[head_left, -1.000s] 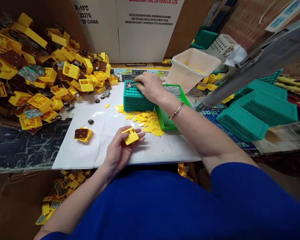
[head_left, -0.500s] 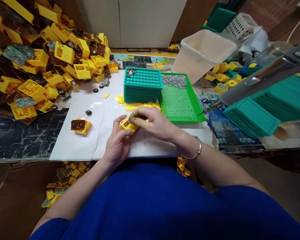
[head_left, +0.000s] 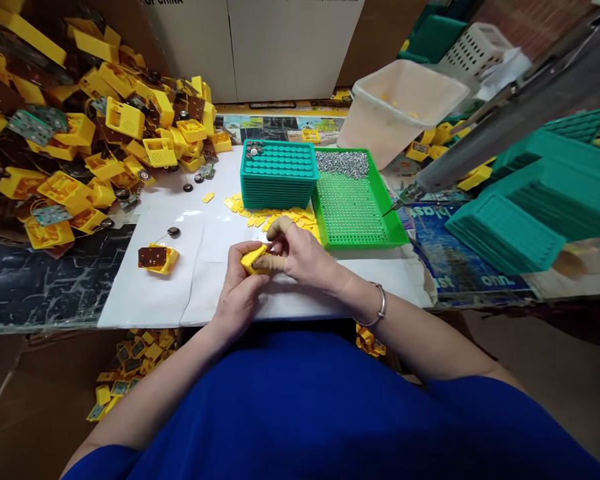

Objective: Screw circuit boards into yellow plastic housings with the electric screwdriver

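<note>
A small yellow plastic case (head_left: pixel 254 259) is held above the white work sheet, tilted on its side. My left hand (head_left: pixel 239 288) is closed round it from the left, thumb below and fingers behind. On the right, my right hand (head_left: pixel 305 260) has its thumb and lower fingers against the case, while a covered index finger is bent up above it. Whether a small part sits between those fingers is hidden. Behind the hands lie loose flat yellow pieces (head_left: pixel 275 219). To the left rests another yellow case with a brown board (head_left: pixel 153 257) and a round black wired part (head_left: pixel 173 232).
A stack of teal trays (head_left: pixel 279 183) stands beyond the hands. Beside it is a green perforated tray (head_left: pixel 397 227) with many small screws (head_left: pixel 347 163). A grey tool with a thin bit (head_left: pixel 410 195) reaches in from the right. Yellow cases (head_left: pixel 125 119) are heaped at left.
The yellow case has been tipped over, so its inside no longer faces up. My right hand's fingers have moved from inside the case to its right side, index finger raised.
</note>
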Action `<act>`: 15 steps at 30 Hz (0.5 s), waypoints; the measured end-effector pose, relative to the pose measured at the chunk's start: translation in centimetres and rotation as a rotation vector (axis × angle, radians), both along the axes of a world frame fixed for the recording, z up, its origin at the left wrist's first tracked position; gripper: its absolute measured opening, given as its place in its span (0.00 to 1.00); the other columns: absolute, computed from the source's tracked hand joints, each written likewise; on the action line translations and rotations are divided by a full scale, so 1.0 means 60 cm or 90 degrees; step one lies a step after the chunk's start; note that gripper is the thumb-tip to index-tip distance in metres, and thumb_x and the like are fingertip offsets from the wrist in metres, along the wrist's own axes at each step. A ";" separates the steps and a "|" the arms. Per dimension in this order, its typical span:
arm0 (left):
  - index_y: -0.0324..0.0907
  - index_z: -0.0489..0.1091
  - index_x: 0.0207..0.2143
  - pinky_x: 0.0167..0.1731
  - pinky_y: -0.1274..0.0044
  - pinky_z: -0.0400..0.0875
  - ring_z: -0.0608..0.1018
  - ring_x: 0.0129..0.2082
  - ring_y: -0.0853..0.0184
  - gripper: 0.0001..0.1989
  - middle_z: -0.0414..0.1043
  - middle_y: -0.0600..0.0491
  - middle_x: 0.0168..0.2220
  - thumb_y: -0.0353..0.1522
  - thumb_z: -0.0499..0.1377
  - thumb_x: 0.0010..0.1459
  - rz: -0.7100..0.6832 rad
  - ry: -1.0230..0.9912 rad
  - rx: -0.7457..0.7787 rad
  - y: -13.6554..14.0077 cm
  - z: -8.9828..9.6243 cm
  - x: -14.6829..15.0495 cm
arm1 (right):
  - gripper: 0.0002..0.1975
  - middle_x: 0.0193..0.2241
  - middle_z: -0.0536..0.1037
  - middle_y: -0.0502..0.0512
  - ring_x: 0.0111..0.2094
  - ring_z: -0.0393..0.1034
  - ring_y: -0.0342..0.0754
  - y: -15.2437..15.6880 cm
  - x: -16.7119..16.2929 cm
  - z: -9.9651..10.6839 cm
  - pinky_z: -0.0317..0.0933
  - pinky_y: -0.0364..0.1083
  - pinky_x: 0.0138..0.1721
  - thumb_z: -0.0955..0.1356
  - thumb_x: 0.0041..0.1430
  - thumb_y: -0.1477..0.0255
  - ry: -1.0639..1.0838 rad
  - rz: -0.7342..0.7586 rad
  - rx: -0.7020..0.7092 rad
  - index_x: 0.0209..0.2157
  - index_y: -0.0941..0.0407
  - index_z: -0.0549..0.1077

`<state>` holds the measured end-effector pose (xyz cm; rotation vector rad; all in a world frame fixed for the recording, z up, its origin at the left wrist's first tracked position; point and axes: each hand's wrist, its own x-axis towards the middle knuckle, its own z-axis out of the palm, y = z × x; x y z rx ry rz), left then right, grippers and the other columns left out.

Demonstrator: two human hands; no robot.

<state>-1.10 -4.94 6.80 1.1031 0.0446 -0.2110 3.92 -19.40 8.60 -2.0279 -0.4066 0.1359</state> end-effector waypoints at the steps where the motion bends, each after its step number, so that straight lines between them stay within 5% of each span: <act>1: 0.47 0.66 0.46 0.43 0.77 0.67 0.74 0.40 0.68 0.22 0.73 0.57 0.40 0.24 0.61 0.47 -0.007 0.004 -0.003 0.002 0.001 0.002 | 0.22 0.23 0.67 0.43 0.25 0.62 0.42 -0.004 0.007 0.002 0.56 0.43 0.29 0.76 0.48 0.56 0.025 0.012 -0.008 0.33 0.54 0.64; 6: 0.43 0.69 0.39 0.41 0.70 0.74 0.79 0.38 0.63 0.12 0.76 0.53 0.37 0.30 0.62 0.50 0.007 0.058 -0.040 0.018 0.021 0.014 | 0.12 0.30 0.75 0.50 0.31 0.68 0.44 -0.015 0.054 0.031 0.57 0.43 0.33 0.70 0.60 0.61 -0.005 0.140 -0.071 0.34 0.56 0.73; 12: 0.40 0.70 0.37 0.28 0.70 0.76 0.82 0.33 0.57 0.10 0.79 0.48 0.32 0.31 0.63 0.51 -0.032 0.089 -0.035 0.037 0.023 0.009 | 0.11 0.42 0.77 0.61 0.41 0.70 0.53 0.023 0.098 0.049 0.53 0.48 0.32 0.64 0.63 0.74 -0.230 0.118 -0.566 0.41 0.56 0.79; 15: 0.39 0.70 0.38 0.27 0.72 0.76 0.82 0.32 0.58 0.10 0.79 0.48 0.32 0.31 0.63 0.51 -0.036 0.082 -0.044 0.038 0.019 0.007 | 0.13 0.41 0.78 0.64 0.42 0.71 0.56 0.043 0.104 0.048 0.55 0.50 0.33 0.62 0.64 0.76 -0.236 0.150 -0.663 0.39 0.58 0.79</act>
